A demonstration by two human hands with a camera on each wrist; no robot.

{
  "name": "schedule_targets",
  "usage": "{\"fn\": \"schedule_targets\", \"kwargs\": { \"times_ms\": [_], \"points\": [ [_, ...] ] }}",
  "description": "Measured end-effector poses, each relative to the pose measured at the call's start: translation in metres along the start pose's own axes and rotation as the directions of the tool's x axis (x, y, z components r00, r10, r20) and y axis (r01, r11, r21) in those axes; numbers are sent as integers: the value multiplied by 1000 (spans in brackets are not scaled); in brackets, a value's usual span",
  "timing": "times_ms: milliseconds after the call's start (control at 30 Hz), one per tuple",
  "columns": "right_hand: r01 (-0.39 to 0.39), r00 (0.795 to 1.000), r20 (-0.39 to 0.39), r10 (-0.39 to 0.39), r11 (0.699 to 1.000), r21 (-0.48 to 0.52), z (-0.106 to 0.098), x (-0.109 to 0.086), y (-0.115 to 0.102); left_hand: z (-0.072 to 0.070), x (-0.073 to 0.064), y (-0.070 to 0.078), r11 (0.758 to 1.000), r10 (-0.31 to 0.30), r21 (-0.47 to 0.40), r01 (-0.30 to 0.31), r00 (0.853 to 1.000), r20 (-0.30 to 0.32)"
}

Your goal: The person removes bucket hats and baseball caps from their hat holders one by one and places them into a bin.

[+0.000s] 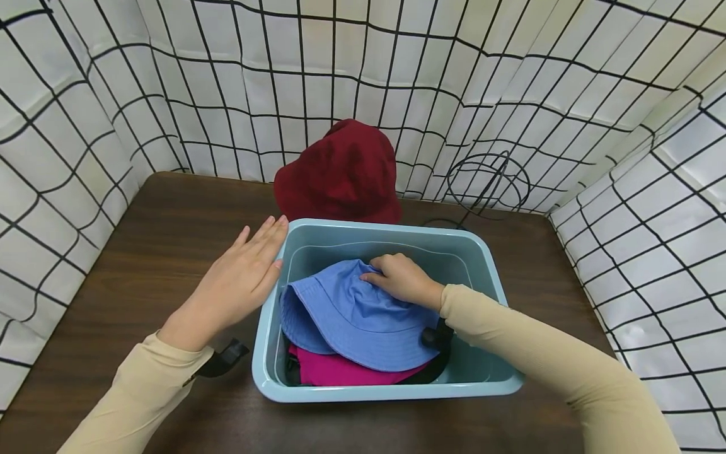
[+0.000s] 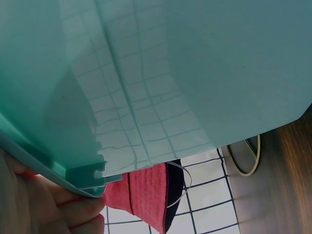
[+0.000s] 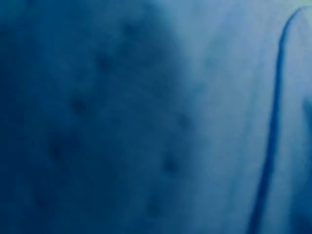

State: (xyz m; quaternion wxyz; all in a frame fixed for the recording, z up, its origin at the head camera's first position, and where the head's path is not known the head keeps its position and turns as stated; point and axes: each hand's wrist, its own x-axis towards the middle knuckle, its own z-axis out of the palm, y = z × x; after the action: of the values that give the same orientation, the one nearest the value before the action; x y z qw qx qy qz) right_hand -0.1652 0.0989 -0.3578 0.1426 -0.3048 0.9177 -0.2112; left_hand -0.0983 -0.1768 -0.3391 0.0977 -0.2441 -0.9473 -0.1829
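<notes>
A light blue plastic tub (image 1: 391, 393) stands on the table with a blue bucket hat (image 1: 363, 328) inside it. My right hand (image 1: 405, 280) pinches the top of this hat's crown between thumb and fingers. Blurred blue fabric of the bucket hat (image 3: 122, 122) fills the right wrist view. Below the hat lies a magenta piece of fabric (image 1: 346, 371), mostly covered, its kind hidden. My left hand (image 1: 238, 284) rests against the tub's left rim, fingers straight. In the left wrist view its fingers (image 2: 80, 209) touch the rim from outside.
Behind the tub, a dark red bucket hat (image 1: 343, 173) sits against the grid-patterned white curtain (image 1: 317, 69). A coil of black cable (image 1: 490, 180) lies at the back right. Brown wooden tabletop (image 1: 170, 246) surrounds the tub.
</notes>
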Motion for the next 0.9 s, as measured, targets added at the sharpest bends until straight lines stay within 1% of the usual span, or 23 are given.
{"fn": "schedule_targets", "kwargs": {
  "times_ms": [133, 267, 333, 500, 567, 667, 800, 900],
  "points": [
    [2, 1000, 9, -2, 1000, 17, -3, 0, 1, -1, 1, 0, 1000, 6, 1, -6, 1000, -3],
    [3, 999, 47, -6, 997, 74, -11, 0, 3, 0, 2, 0, 1000, 4, 5, -4, 1000, 0],
    [3, 998, 67, -8, 996, 86, -17, -1, 3, 0, 2, 1, 1000, 2, 6, -2, 1000, 6],
    [6, 994, 110, -12, 998, 60, -27, -2, 1, 0, 1, 1, 1000, -1, 9, 1, 1000, 8],
    [6, 994, 113, -11, 999, 41, -32, -3, -1, 0, 0, 1, 1000, 1, 11, -1, 1000, 3],
    [-2, 998, 70, 0, 1000, 30, -39, -7, -4, 1, 0, 1, 1000, 2, 13, -2, 1000, 1],
    [8, 999, -37, -7, 1000, 27, -47, -15, -7, 0, 1, 1, 1000, 0, 11, 0, 1000, 5],
    [15, 993, -121, -12, 1000, 24, -50, -21, -11, 1, 0, 0, 1000, 2, 10, -2, 1000, 2]
  ]
}}
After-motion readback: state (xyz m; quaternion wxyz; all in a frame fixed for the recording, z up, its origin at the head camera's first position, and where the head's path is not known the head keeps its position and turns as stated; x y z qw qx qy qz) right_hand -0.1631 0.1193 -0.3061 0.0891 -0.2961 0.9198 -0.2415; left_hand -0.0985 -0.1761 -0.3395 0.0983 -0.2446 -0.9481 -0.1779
